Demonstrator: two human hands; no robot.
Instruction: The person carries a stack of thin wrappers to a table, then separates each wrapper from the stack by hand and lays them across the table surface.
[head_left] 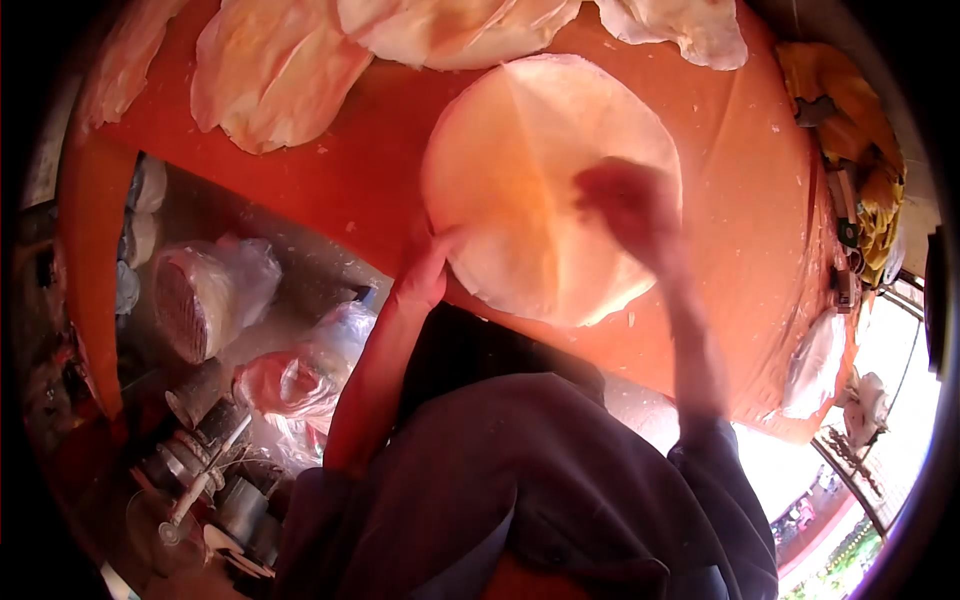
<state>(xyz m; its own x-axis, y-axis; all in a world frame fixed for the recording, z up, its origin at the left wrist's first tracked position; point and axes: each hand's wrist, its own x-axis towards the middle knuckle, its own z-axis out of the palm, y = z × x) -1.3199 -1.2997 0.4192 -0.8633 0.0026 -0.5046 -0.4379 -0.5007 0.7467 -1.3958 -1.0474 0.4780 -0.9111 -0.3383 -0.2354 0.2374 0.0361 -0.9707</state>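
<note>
A large, thin, round flatbread-like sheet [510,150], pale with a crease down its middle, lies before me on an orange-red covering [330,200]. At its lower left edge, my left hand [428,272] grips the rim, thumb on the top side; its other fingers are mostly hidden. My right hand [632,205] is over the right half of the sheet, smeared by motion, so its fingers do not show clearly. I cannot tell whether it touches the surface.
More thin pale sheets [275,75] lie along the far side of the covering. On the floor at left are plastic-wrapped bundles [205,295] and metal containers [240,510]. Yellow cloth [880,220] and a clear plastic bag [815,365] are along the right edge.
</note>
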